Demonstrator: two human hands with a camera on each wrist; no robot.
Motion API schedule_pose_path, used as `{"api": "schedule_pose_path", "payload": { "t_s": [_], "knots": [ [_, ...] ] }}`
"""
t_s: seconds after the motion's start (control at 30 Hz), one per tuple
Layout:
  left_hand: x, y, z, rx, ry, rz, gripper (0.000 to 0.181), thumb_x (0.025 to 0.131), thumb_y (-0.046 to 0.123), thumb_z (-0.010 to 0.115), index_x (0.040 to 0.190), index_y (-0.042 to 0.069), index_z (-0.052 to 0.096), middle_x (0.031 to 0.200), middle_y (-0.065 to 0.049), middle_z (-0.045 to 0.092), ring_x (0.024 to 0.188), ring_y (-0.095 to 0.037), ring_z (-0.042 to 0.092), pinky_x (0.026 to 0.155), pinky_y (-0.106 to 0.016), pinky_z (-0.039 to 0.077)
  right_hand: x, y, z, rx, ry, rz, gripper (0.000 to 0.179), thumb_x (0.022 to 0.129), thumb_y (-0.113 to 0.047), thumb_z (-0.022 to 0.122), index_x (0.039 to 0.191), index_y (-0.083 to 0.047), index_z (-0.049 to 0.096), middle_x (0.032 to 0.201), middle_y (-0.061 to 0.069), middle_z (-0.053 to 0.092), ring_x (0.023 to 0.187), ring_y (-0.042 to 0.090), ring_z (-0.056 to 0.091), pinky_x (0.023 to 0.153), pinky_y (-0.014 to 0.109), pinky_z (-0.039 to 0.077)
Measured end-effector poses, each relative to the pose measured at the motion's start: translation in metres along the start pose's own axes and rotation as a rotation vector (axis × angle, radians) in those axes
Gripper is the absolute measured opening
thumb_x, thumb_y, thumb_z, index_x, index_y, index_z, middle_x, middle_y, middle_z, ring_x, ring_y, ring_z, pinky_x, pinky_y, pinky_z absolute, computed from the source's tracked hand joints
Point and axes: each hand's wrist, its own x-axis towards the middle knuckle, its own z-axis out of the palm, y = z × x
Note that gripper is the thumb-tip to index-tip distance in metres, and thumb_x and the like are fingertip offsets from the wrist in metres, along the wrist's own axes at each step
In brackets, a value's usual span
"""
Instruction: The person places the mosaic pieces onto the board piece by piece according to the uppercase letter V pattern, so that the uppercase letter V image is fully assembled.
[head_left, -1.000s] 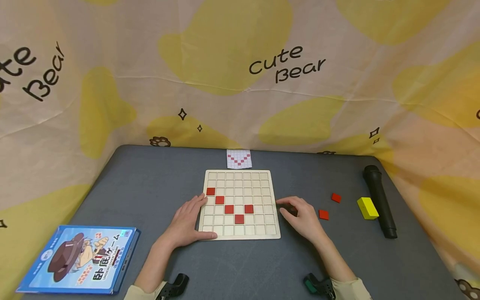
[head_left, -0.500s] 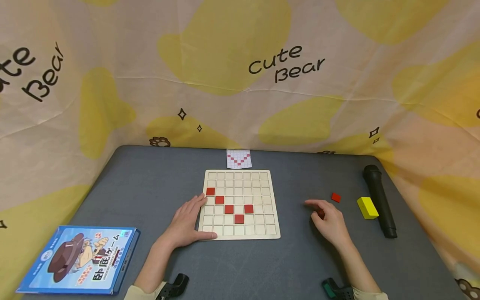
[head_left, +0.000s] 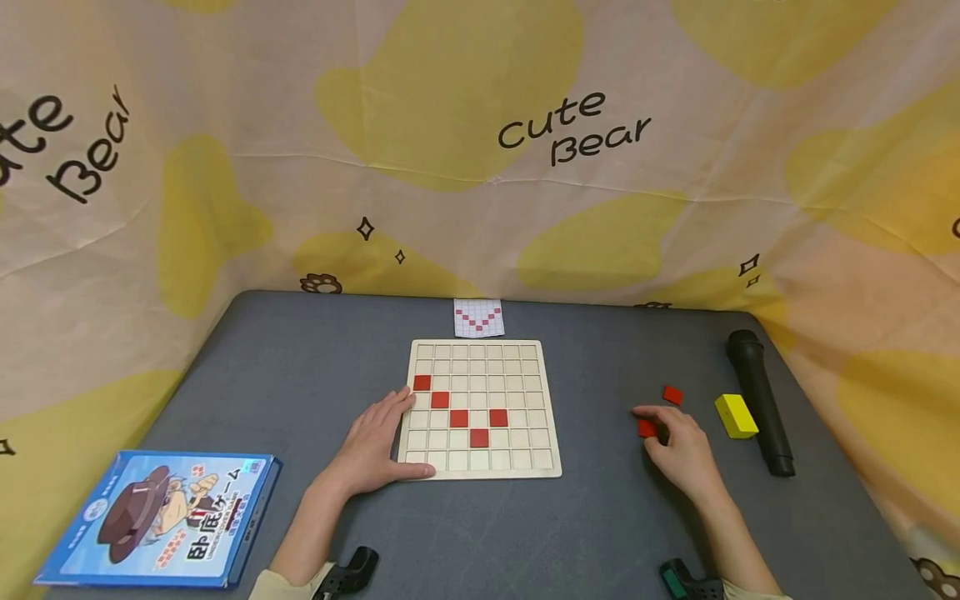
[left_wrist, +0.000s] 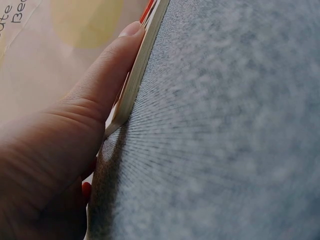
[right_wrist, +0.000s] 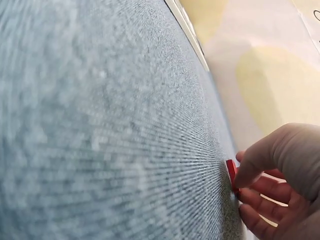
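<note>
A cream grid board (head_left: 517, 367) lies mid-table, with several red squares (head_left: 478, 438) set in its cells. My left hand (head_left: 367, 446) rests along the board's left side, fingers fairly straight at the edge and thumb over the near left corner. In the left wrist view the thumb (left_wrist: 112, 65) lies along the rim of the board. Right of the board, my right hand (head_left: 681, 450) pinches a red tile (head_left: 646, 428) low at the tabletop, between thumb and index finger. The right wrist view shows that red tile (right_wrist: 232, 172) edge-on by the thumb. Another red tile (head_left: 672, 395) lies just beyond the hand.
A small card with a pink V pattern (head_left: 478, 319) lies behind the board. To the right are a yellow block (head_left: 736, 416) and a black microphone (head_left: 761, 404). A blue game box (head_left: 157, 518) sits at the front left. A patterned cloth (head_left: 480, 150) hangs behind the grey table.
My right hand has moved right, from the board's right edge to the nearer loose red tile, and its thumb and index finger have closed there. The left hand has stayed put.
</note>
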Motion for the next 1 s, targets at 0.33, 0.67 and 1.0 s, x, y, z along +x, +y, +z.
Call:
{"api": "schedule_pose_path", "payload": {
  "t_s": [0.33,0.67,1.0],
  "knots": [
    [-0.001,0.003,-0.002,-0.004,0.001,0.007,0.108,0.07,0.061,0.079,0.149,0.003,0.035,0.158,-0.013,0.027,0.143,-0.038,0.023,0.11,-0.061,0.021,0.002,0.0,0.003,-0.016,0.023,0.032,0.036,0.081,-0.002,0.074,0.116,-0.001,0.067,0.105,0.013,0.064,0.09,0.027,0.058,0.078,0.04,0.049],
    [-0.001,0.002,-0.002,-0.003,-0.005,0.002,0.108,0.07,0.062,0.078,0.149,0.003,0.035,0.158,-0.013,0.027,0.143,-0.038,0.022,0.11,-0.061,0.021,0.006,-0.002,0.003,-0.009,-0.017,0.074,0.035,0.084,-0.007,0.074,0.117,0.001,0.066,0.1,0.013,0.064,0.093,0.031,0.056,0.082,0.048,0.043],
    [-0.001,0.001,-0.001,-0.005,0.006,0.001,0.109,0.069,0.061,0.08,0.149,0.004,0.035,0.158,-0.013,0.026,0.143,-0.037,0.023,0.11,-0.061,0.021,0.017,-0.015,0.018,0.03,-0.009,0.055,0.034,0.083,-0.008,0.075,0.115,-0.002,0.068,0.099,0.01,0.065,0.094,0.029,0.059,0.082,0.046,0.047]
  ]
}}
